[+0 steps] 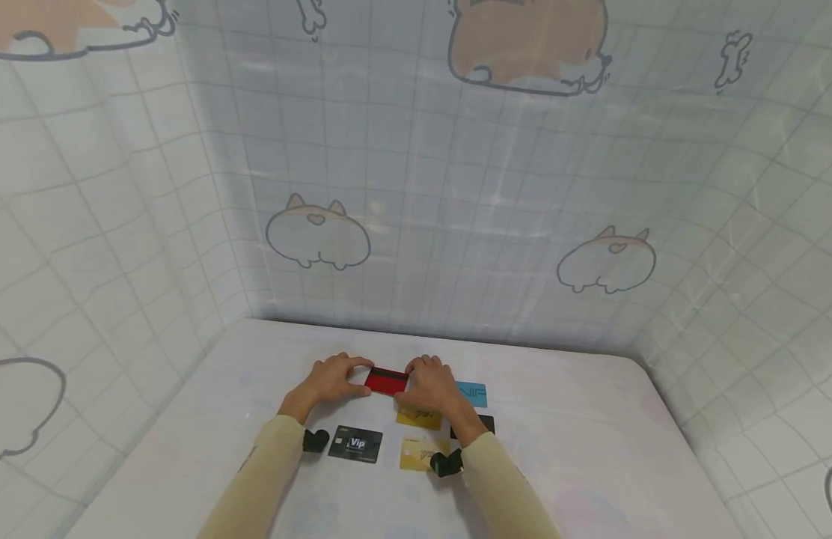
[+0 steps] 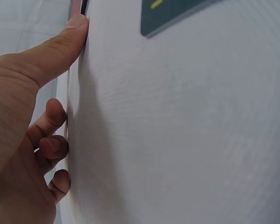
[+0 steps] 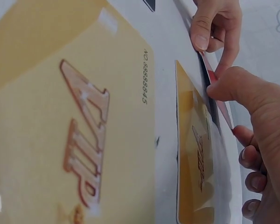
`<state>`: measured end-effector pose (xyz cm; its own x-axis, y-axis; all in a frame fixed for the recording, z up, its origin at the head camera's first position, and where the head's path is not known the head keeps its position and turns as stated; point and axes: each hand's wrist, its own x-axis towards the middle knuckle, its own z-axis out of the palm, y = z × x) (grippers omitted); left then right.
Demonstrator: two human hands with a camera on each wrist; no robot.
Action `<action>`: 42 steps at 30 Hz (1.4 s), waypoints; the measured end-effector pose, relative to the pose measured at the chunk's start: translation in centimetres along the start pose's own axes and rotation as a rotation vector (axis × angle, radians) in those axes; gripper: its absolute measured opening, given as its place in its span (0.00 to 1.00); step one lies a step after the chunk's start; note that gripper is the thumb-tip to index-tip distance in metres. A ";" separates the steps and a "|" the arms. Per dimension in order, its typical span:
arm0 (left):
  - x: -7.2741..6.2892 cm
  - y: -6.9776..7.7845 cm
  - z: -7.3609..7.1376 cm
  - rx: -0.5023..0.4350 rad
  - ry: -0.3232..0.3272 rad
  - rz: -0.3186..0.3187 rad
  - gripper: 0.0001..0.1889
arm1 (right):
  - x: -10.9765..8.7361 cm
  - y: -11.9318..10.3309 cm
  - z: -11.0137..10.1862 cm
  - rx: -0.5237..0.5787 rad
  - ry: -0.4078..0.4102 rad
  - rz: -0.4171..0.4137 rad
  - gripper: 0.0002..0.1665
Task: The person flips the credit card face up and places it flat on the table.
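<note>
A red card (image 1: 386, 383) with a dark stripe along its far edge is held between both hands at the middle of the table. My left hand (image 1: 330, 379) grips its left end with thumb and forefinger. At the right end, my right hand (image 1: 431, 385) pinches it the same way, as the right wrist view also shows. The red card (image 3: 222, 112) appears nearly edge-on there. In the left wrist view the thumb (image 2: 60, 50) touches the card's edge, and the other fingers are loosely bent by the tabletop. Just nearer than the right hand lies a gold VIP card (image 3: 192, 154), partly covered by that hand in the head view.
Nearer on the white table (image 1: 577, 434) lie a black Vip card (image 1: 356, 445) and a second gold card (image 1: 413, 454). A blue card (image 1: 473, 394) and another black card (image 1: 485, 425) show beside the right wrist. Patterned curtains (image 1: 456, 165) enclose the table.
</note>
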<state>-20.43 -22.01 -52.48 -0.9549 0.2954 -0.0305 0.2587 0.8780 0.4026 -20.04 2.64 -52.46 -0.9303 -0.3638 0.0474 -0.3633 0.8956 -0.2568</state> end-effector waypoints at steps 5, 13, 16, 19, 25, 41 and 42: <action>0.2 -0.1 0.1 -0.003 0.008 0.009 0.31 | 0.2 0.0 0.0 0.022 0.003 0.009 0.32; 0.2 0.0 -0.1 -0.034 0.014 0.009 0.30 | 0.6 0.3 0.2 0.030 -0.002 0.011 0.32; 0.3 0.0 0.0 -0.050 0.021 0.009 0.30 | 0.6 0.5 0.2 0.037 -0.005 0.016 0.33; 0.5 -0.1 0.1 -0.063 0.031 0.004 0.30 | 0.6 0.7 0.0 0.063 -0.001 0.016 0.33; 0.9 -0.3 0.3 -0.082 0.059 -0.024 0.30 | 0.7 1.1 -0.4 0.097 0.015 -0.004 0.34; 1.3 -0.4 0.1 -0.090 0.102 -0.019 0.31 | 1.7 2.2 -0.4 0.101 0.048 -0.040 0.34; 1.4 -0.5 0.1 -0.088 0.104 -0.017 0.31 | 1.7 2.2 -0.5 0.105 0.050 -0.042 0.34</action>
<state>-21.85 -21.98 -52.78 -0.9702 0.2358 0.0550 0.2326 0.8449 0.4818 -22.49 4.12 -52.49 -0.9168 -0.3845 0.1080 -0.3969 0.8473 -0.3530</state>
